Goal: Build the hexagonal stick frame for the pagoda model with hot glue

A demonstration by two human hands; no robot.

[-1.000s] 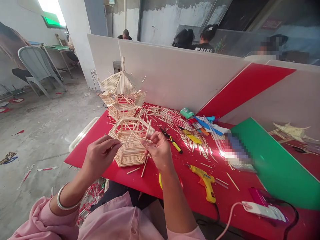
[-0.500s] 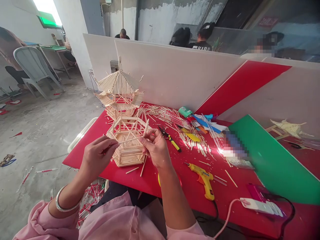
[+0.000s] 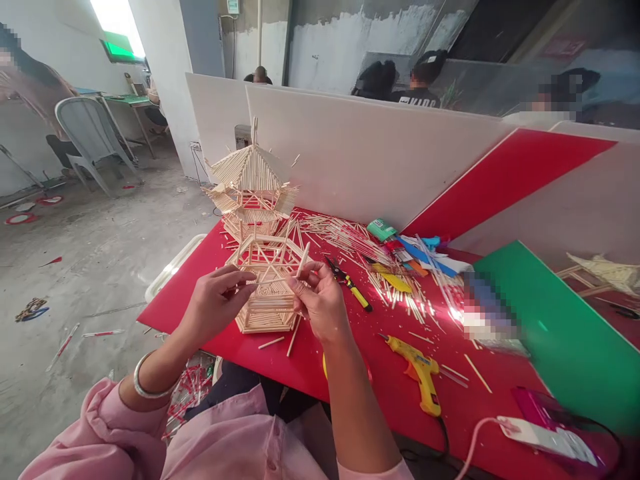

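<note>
A six-sided frame of pale wooden sticks [image 3: 265, 321] stands on the red tabletop [image 3: 320, 363], in front of a taller stick pagoda [image 3: 253, 170]. Above the frame's near left side, my left hand [image 3: 213, 303] pinches one end of a thin stick [image 3: 273, 281]. My right hand [image 3: 323, 300] is closed at the frame's right side, its thumb and fingers around the stick's other end, near an upright stick [image 3: 303, 259]. Part of the frame is hidden behind my hands.
Black-and-yellow pliers [image 3: 357, 290] and a yellow glue gun [image 3: 417, 370] lie to the right. Farther back are scattered sticks [image 3: 335, 230] and a green tube [image 3: 381, 230]. A white power strip [image 3: 547, 440] and green board [image 3: 565, 333] are at right. White panels [image 3: 340, 147] stand behind.
The view has shifted, so the table and stick structures appear farther right. Both hands remain closed on the thin stick. At the far left, a person has come further into view.
</note>
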